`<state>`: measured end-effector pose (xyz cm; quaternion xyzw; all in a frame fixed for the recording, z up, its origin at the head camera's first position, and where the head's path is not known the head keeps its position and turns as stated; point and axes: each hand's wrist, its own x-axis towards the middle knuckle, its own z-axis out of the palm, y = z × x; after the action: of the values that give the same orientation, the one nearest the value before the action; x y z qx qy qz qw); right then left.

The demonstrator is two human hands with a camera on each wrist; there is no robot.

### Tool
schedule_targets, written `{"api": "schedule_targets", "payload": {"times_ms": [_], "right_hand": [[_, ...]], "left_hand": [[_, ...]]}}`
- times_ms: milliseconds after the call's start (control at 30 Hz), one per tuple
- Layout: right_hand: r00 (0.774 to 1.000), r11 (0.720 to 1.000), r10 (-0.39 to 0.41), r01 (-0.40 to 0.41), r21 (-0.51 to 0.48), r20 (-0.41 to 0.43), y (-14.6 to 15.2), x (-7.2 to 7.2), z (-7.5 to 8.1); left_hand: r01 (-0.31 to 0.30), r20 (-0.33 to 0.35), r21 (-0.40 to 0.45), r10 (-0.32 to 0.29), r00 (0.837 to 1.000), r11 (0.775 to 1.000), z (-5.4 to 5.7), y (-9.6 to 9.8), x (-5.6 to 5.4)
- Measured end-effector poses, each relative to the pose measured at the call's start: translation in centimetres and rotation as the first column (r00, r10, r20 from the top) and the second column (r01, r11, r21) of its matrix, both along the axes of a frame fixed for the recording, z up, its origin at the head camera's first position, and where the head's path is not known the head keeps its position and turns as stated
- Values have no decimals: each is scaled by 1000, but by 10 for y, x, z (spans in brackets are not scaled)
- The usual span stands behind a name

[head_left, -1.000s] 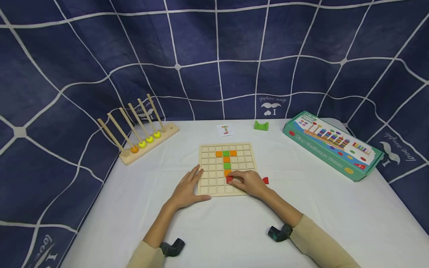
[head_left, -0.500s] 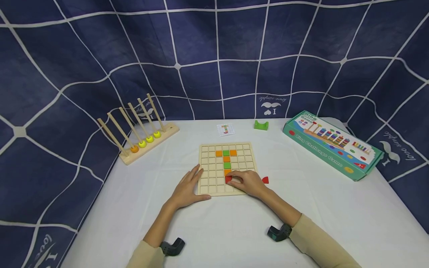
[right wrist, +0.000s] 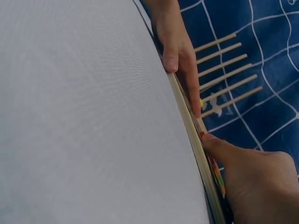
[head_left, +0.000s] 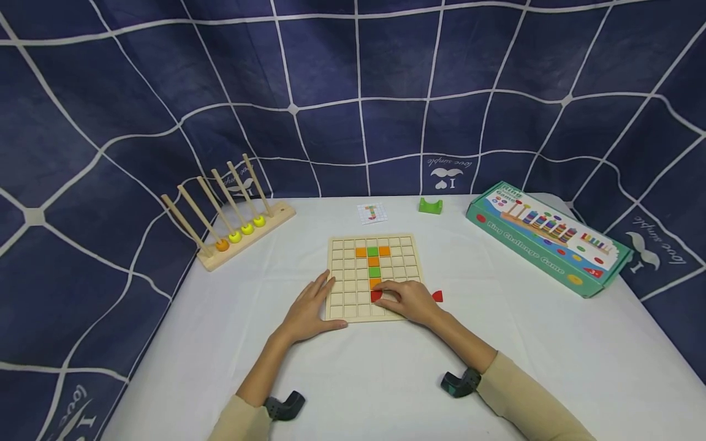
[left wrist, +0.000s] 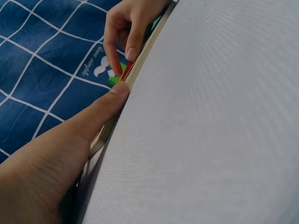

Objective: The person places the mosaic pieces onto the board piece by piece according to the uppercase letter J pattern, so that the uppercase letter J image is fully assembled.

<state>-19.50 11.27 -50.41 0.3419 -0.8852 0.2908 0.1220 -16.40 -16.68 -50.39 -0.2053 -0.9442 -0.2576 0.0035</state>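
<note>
A square wooden grid board [head_left: 343, 299] lies flat on the white table. Orange and green tiles [head_left: 374, 272] form a T-like shape on it, a row at the top with a column below. At the column's lower end, my right hand [head_left: 415, 301] pinches a red tile [head_left: 376, 296] between thumb and fingers; the left wrist view shows this red tile [left wrist: 126, 70] slightly tilted. My left hand [head_left: 305, 313] rests with spread fingers at the board's left edge and near corner, its thumb along the front. Another red piece [head_left: 437, 296] lies right of the board, partly behind my right hand.
Behind the board lies a small pattern card [head_left: 372, 214], with a green notched block [head_left: 430, 206] to its right. A wooden peg stand [head_left: 259, 229] with several beads is at the back left. A green game box [head_left: 548, 239] lies at the back right.
The red tile has shifted slightly left into line with the column of tiles, still in my right fingers. My left hand has stayed in place.
</note>
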Motion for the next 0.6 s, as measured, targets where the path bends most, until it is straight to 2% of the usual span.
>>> {"api": "schedule_targets", "payload": {"times_ms": [233, 600], "right_hand": [[999, 999, -3, 4, -44, 35, 16, 5, 7], [989, 990, -105, 113, -83, 100, 93, 12, 6]], "left_hand": [[11, 2, -15, -11, 1000, 1000, 1, 1, 0], [14, 1, -16, -14, 1000, 1000, 1, -1, 0]]}}
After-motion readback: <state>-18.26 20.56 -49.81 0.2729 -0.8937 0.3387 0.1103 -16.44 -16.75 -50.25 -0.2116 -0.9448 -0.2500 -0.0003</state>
